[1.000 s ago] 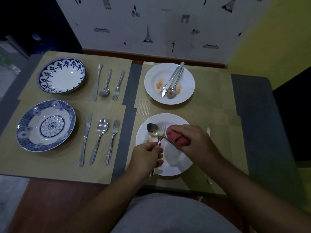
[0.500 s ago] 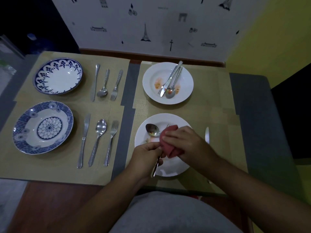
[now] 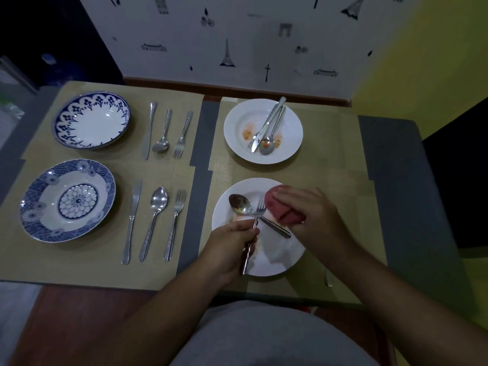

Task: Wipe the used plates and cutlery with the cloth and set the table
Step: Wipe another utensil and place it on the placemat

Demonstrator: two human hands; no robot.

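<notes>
Gripping a fork (image 3: 257,217) over the near white plate (image 3: 280,262), left hand (image 3: 232,243); right hand (image 3: 307,210) clutches the red cloth (image 3: 281,207).

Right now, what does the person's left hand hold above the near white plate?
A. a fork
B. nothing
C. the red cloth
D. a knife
A: the left hand grips the handle of a fork, tines pointing up, above the near white plate; the red cloth is in the right hand, and a spoon lies on the plate.
</notes>
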